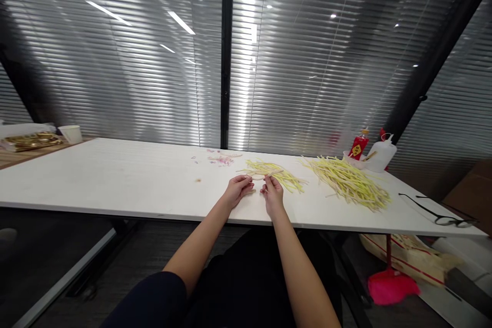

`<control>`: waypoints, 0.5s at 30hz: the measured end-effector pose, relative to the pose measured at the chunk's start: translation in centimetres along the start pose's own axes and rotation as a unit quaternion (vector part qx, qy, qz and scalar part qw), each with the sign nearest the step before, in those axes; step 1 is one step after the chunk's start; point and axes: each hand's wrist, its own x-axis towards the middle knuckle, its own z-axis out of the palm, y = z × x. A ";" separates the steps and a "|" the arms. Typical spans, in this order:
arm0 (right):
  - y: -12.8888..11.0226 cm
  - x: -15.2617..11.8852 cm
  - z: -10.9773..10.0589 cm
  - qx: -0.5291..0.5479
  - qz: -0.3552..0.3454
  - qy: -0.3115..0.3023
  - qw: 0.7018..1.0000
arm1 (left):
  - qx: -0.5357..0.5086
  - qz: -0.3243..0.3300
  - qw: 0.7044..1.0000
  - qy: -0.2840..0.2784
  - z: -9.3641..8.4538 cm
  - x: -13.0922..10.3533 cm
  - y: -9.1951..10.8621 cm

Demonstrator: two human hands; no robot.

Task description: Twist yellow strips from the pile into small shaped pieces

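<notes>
Beige strand (258,179), ends unclear, partly hidden by fingers (245,180)

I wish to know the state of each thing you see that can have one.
Left hand: closed on pale strand
Right hand: closed on pale strand
Pale strand: held by both hands
Smaller yellow bundle: loose
Larger yellow pile: loose
Eyeglasses: arms unfolded
Blinds: lowered
White bottle: upright
Red bottle: upright
Cup: upright

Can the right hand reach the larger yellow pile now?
Likely yes: nothing stands between the right hand and the larger yellow pile, though it appears to hold a pale strand.
</notes>
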 end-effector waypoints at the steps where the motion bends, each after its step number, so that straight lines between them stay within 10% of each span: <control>1: 0.0 0.0 0.0 0.011 0.013 -0.002 1.000 | -0.003 0.001 1.000 0.002 0.1 0.0 0.0; 15: -0.8 -0.7 0.0 0.104 0.151 -0.144 0.972 | -0.012 0.022 0.999 -0.021 0.3 -0.2 0.2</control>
